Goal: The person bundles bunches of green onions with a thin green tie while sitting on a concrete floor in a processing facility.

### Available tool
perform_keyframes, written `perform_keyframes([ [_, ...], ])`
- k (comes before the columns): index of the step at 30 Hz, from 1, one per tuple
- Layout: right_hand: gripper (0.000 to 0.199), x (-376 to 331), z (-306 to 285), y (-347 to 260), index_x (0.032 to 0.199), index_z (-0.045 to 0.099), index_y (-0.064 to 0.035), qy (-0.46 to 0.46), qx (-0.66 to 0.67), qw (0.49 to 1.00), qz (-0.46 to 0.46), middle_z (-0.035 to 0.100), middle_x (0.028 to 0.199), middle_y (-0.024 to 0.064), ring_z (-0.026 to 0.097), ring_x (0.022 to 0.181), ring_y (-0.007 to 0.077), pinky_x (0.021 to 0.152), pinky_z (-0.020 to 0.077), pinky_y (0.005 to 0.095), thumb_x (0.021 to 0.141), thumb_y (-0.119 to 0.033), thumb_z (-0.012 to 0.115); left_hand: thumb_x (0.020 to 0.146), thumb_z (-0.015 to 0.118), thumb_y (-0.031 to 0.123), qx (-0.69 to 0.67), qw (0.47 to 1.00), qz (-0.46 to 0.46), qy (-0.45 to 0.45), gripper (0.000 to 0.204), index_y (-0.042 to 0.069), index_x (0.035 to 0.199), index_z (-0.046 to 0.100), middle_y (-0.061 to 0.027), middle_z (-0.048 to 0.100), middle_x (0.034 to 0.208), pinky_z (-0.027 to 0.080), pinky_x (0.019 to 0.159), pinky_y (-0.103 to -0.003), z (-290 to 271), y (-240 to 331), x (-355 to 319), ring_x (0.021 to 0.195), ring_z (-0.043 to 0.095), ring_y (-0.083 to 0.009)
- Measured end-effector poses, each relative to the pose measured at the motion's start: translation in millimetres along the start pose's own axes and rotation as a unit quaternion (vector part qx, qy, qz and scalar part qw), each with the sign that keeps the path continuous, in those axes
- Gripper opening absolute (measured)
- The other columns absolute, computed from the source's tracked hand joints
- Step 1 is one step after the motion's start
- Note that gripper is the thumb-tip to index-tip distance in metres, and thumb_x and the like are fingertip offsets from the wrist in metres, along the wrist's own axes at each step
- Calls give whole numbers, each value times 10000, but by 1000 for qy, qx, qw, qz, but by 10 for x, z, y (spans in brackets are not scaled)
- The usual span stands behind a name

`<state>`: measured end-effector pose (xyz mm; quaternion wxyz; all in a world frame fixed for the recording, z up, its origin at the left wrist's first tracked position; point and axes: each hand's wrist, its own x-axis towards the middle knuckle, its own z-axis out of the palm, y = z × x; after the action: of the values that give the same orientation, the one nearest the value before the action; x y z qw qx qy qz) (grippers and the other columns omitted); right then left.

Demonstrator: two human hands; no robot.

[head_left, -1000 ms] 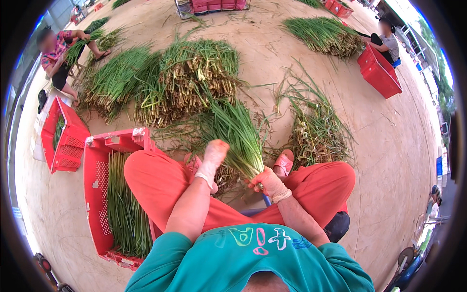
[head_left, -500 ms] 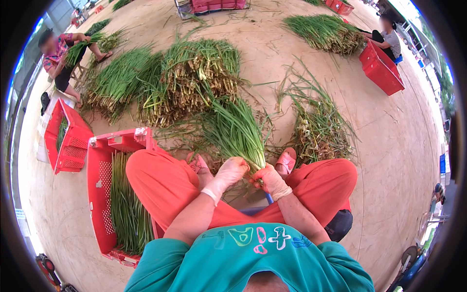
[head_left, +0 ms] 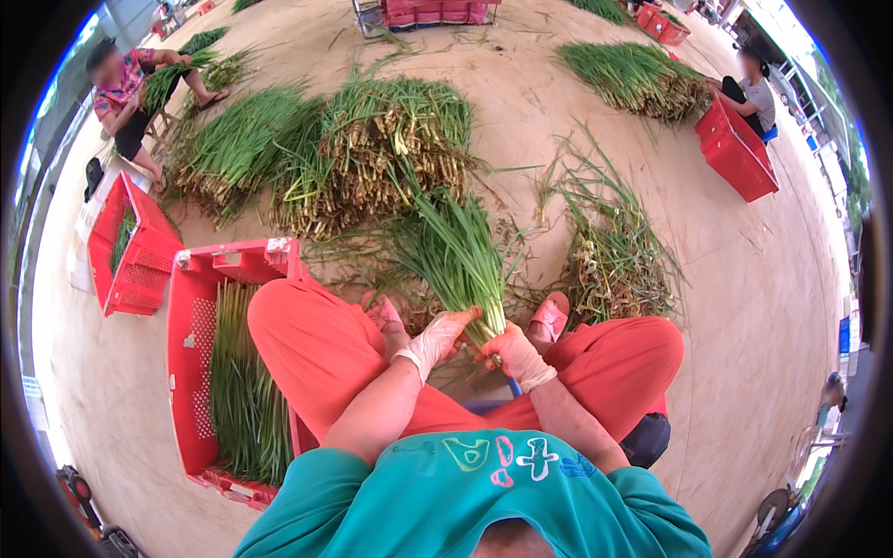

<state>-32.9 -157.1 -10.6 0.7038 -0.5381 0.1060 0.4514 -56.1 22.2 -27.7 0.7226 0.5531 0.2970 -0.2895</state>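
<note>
A bunch of garlic chives (head_left: 462, 256) lies between my knees, its green leaves pointing away from me and its pale stem ends toward me. My right hand (head_left: 518, 358), in a thin pale glove, is closed round the stem ends. Just left of it, my gloved left hand (head_left: 437, 342) grips the stems from the side with its thumb on top; its other fingers are partly hidden. Beside my left knee stands a red plastic crate (head_left: 193, 349) with chives (head_left: 244, 391) laid lengthwise inside.
Large heaps of untrimmed chives (head_left: 395, 139) lie ahead to the left. A loose pile of leaf scraps (head_left: 614, 256) is by my right foot. Two people sit farther off, near a left red crate (head_left: 139, 265) and a right red crate (head_left: 735, 153).
My left hand has gone from bent fingers at the stems to a hold along the bunch's side, thumb forward. My right hand still grips the stem ends. The view has shifted slightly.
</note>
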Motion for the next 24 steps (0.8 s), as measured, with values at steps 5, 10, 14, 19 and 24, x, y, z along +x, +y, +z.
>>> perform_keyframes([
  [5, 503, -60, -39, -63, 1213, 581, -52, -47, 17, 998, 41, 685, 938, 74, 677, 725, 200, 467, 453, 272, 743, 103, 670, 930, 670, 263, -129, 990, -48, -8, 189, 80, 974, 651, -15, 556, 731, 354, 432, -242, -23, -241, 255, 556, 455, -114],
  [10, 436, -79, -26, -105, 1208, 599, -66, -64, 29, 996, 56, 699, 989, 79, 682, 740, 201, 511, 496, 299, 798, 60, 671, 934, 667, 235, -153, 988, -30, -7, 202, 62, 1038, 666, -50, 641, 863, 495, 557, -294, -53, -325, 254, 684, 582, -163],
  [14, 436, -62, 35, -82, 1210, 597, -72, -11, 46, 997, 67, 692, 988, 91, 687, 737, 228, 522, 522, 342, 802, 68, 658, 952, 673, 183, -239, 970, -24, -23, 148, 38, 981, 671, -58, 671, 798, 518, 529, -288, -38, -366, 291, 636, 612, -164],
  [19, 414, 84, -100, 158, 1177, 600, -69, 7, 25, 999, 20, 689, 921, 86, 672, 689, 225, 517, 527, 346, 789, 57, 671, 941, 677, 309, -168, 984, -32, -52, 240, 96, 1051, 680, -53, 682, 845, 456, 540, -308, 56, -140, 31, 666, 622, -175],
  [24, 382, 61, 10, 142, 1165, 610, -89, -47, -34, 998, -8, 686, 885, 72, 653, 668, 182, 519, 520, 311, 803, 9, 679, 942, 621, 276, -45, 998, -24, 31, 203, 116, 1048, 687, -59, 687, 825, 378, 435, -290, 77, -212, 152, 661, 644, -166],
])
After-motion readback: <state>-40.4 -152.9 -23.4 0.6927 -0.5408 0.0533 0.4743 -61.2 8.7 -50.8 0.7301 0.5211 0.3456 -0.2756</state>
